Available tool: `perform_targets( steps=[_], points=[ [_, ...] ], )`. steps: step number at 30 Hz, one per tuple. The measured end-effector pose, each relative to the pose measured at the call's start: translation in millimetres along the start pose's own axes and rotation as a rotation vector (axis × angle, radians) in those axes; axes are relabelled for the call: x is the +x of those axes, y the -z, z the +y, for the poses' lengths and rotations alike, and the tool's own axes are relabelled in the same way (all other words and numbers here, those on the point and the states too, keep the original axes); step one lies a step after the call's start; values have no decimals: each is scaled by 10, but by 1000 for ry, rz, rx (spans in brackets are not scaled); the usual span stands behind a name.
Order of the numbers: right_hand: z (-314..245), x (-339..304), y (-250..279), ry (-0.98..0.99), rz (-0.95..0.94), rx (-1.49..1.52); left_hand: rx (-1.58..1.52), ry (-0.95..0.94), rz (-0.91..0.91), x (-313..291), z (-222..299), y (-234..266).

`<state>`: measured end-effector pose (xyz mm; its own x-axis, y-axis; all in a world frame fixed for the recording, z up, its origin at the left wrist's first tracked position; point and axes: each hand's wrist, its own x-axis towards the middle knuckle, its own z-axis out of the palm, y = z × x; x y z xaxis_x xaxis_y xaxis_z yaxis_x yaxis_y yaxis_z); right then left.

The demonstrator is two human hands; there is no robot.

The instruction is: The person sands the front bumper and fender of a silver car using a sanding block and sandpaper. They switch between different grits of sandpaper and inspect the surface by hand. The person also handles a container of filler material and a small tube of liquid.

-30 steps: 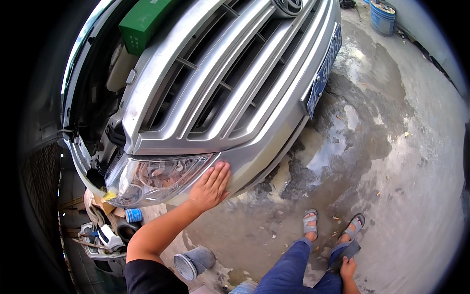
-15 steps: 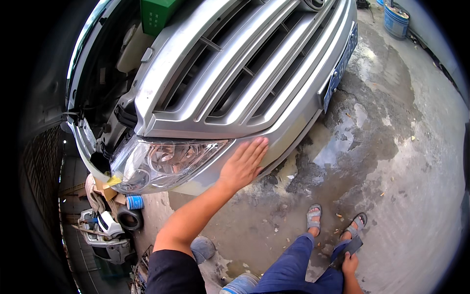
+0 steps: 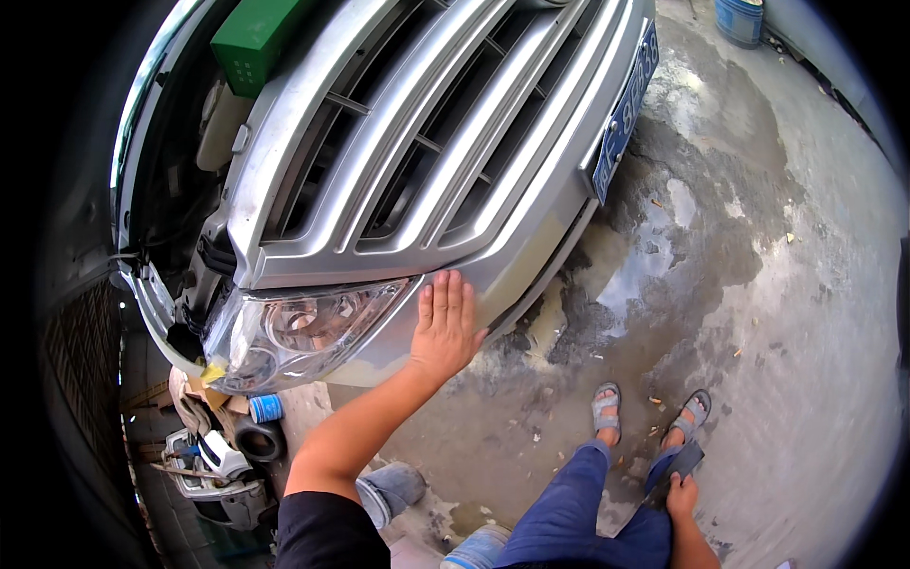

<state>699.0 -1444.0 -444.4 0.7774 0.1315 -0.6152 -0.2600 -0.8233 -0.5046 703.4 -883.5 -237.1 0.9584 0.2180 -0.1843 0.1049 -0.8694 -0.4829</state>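
Flat on the silver car bumper (image 3: 517, 261) lies my left hand (image 3: 445, 330), its fingers stretched out and touching the painted surface. Just left of the fingertips is the clear headlight (image 3: 318, 322), with a bit of yellow tape (image 3: 214, 373) at its outer corner. The silver grille (image 3: 379, 204) rises above the hand. Low by my leg, my right hand (image 3: 681, 497) grips a dark grey flat sheet (image 3: 686, 461); its exact kind cannot be made out. Dull yellowish patches show on the bumper below and beside my left hand.
A green box (image 3: 248, 52) sits over the open engine bay. A blue licence plate (image 3: 626, 114) is on the bumper. At left are a tyre (image 3: 258, 440), a blue can (image 3: 265, 408) and car parts (image 3: 220, 484). A bucket (image 3: 379, 491) stands near my feet; the concrete floor (image 3: 758, 332) has wet patches.
My left hand has slid left along the bumper, closer to the headlight's inner end, its fingers now pointing more upward. The view has shifted slightly. My right hand still holds the grey sheet.
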Motion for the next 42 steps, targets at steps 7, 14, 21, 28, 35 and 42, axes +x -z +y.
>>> perform_targets(
  steps=[7, 14, 21, 28, 35, 42],
  points=[
    [-96, -106, -30, -8, -15, -49, -573, -522, -70, 888, 692, 83],
    [-10, -392, 185, -159, 67, 19, -1129, -333, -169, -241, 1845, 439],
    [35, -710, 575, -197, 48, 256, -1034, -48, -882, -1937, 2357, 296],
    [410, -916, 1186, -195, 52, 319, -999, -161, -1196, -1953, 3154, 485],
    [903, -1179, 2257, -177, 206, 471, -1038, -157, -1279, -1487, 3681, 1858],
    [1082, -1555, 3648, 95, 451, 480, -1303, -146, -1364, -675, 4352, 3344]
  ],
)
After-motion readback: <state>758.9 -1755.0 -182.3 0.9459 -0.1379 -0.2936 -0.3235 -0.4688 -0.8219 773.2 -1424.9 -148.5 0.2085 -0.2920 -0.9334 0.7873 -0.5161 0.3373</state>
